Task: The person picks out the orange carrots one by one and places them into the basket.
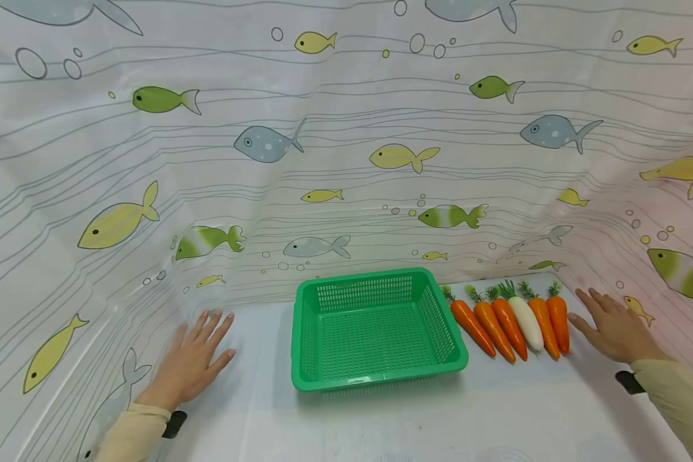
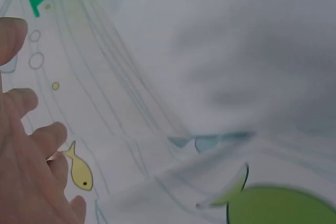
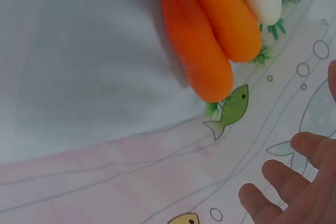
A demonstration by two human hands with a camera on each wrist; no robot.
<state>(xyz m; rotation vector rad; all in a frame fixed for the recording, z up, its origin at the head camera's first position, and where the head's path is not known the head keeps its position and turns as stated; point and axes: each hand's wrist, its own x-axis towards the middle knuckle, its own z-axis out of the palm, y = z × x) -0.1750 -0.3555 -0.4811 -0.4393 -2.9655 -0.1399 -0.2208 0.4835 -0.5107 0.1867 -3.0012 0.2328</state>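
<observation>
A green plastic basket with mesh walls sits on the white table, nothing inside it. To its right lies a row of several orange carrots with green tops, and one white radish among them. My left hand is left of the basket, fingers spread and holding nothing. My right hand is just right of the rightmost carrot, fingers extended and holding nothing. In the right wrist view, that carrot appears apart from the right hand.
A white sheet printed with fish and wavy lines hangs behind the table and along both sides. Dark wrist straps are worn at the beige sleeves. The white tabletop extends in front of the basket.
</observation>
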